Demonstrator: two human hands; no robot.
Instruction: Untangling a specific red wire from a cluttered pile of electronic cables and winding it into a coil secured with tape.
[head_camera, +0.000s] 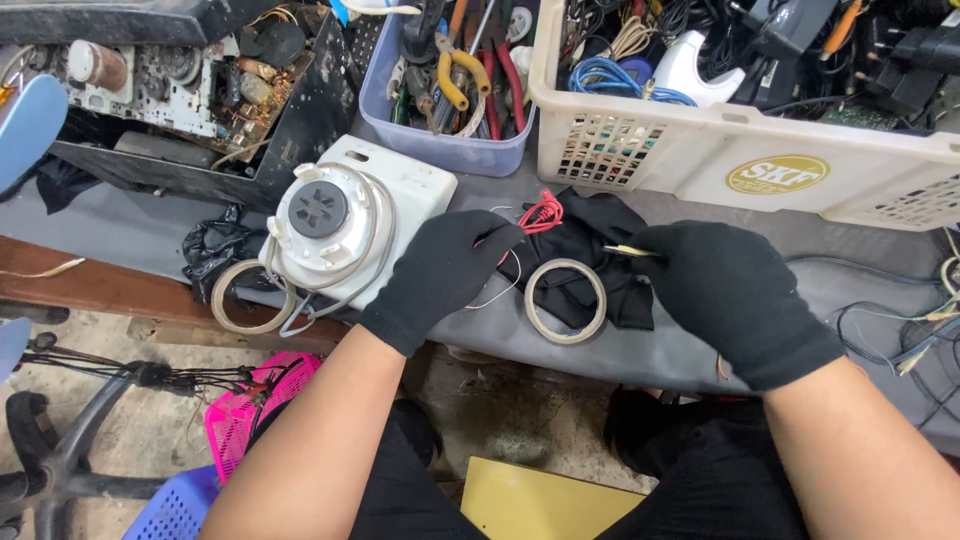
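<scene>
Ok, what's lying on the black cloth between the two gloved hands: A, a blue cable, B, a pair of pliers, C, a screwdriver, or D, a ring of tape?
D: a pale ring of tape lies flat on the black cloth, between the left hand and the right hand.

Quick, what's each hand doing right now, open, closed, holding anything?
Left hand: closed on the red wire, over the black cloth.
Right hand: closed, pinching a thin yellowish tool by its tip end; what tool, cannot be told.
</scene>
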